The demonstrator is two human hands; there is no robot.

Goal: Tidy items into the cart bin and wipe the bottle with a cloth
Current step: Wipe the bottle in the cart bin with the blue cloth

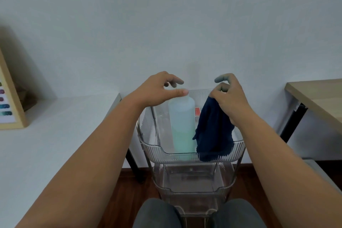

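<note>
A tall translucent bottle (182, 126) with pale green liquid stands upright in the top clear bin (157, 151) of a tiered cart. My left hand (159, 89) hovers just above the bottle's top, fingers spread, thumb near the cap, holding nothing. My right hand (229, 96) pinches a dark blue cloth (212, 131), which hangs down to the right of the bottle and drapes over the bin's front rim. A small red item (197, 111) lies in the bin behind the bottle and cloth.
A white table (55, 135) lies to the left with a wood-framed picture (11, 102) leaning on the wall. A wooden desk (318, 98) stands at right. Lower clear cart bins (192, 181) sit below, above my knees (159, 213). The wall is close behind.
</note>
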